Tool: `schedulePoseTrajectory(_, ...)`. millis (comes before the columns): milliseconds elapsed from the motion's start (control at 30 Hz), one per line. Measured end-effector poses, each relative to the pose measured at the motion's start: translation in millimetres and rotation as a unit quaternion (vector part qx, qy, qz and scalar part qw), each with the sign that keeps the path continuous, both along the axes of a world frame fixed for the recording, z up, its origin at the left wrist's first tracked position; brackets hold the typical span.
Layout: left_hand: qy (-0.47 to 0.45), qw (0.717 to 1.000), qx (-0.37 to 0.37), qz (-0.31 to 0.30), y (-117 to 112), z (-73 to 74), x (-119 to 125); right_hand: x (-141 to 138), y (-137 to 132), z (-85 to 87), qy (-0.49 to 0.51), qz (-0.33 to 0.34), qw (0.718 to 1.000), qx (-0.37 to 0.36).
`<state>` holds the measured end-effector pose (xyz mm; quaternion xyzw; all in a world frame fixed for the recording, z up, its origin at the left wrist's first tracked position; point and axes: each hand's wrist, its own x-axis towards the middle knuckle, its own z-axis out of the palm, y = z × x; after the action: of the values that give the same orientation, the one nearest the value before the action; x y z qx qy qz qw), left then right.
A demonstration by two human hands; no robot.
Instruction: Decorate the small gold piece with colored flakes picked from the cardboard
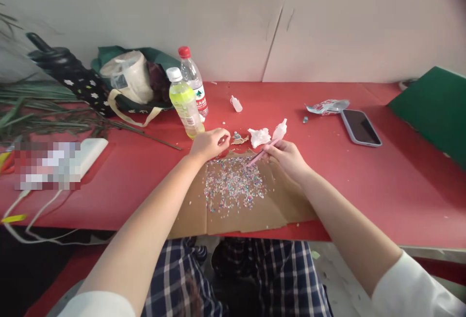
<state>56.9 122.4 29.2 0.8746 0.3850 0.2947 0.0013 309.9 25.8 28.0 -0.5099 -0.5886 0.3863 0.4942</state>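
Note:
My right hand (288, 158) is closed on pink tweezers (259, 157), whose tips point down and left over the far right of a spread of small glittering beads or sequins (235, 183). These lie scattered on a flat piece of brown cardboard (191, 217). My left hand (210, 143) hovers or rests by the cardboard's far left edge, fingers curled together; whatever they hold, if anything, is too small to make out. Crumpled white tissue (259, 137) sits just beyond the tweezers. A small translucent pinkish bottle or pouch (280, 130) is right behind my right hand.
Two drink bottles, one yellow-green (184, 103) and one red-capped (192, 76), stand beyond my left hand. At left are an umbrella (73, 76), a bag (141, 110) and a white power strip (92, 154) with cables. A phone (362, 127) and green board (433, 108) lie right.

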Motion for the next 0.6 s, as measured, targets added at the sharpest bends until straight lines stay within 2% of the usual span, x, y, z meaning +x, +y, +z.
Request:
schedulePoseTrajectory(167, 0.009, 0.993, 0.088, -0.083, 11, -8.5, -4, -3, -7, -12.0, 0.017, -0.003, 1.000, 0.026)
schedulePoseTrajectory(367, 0.004, 0.979, 0.136, -0.153, 8, -9.4, -6, -8, -14, -10.6, -0.040, 0.016, 0.997, 0.059)
schedulePoseTrajectory(467, 0.004, 0.974, 0.158, -0.162, 7, -9.9, -5, -8, -16, -10.3, -0.063, 0.030, 0.996, 0.064)
schedulePoseTrajectory(600, -0.003, 0.978, 0.138, -0.156, 6, -11.1, -5, -10, -18, -8.4, -0.067, 0.027, 0.995, 0.067)
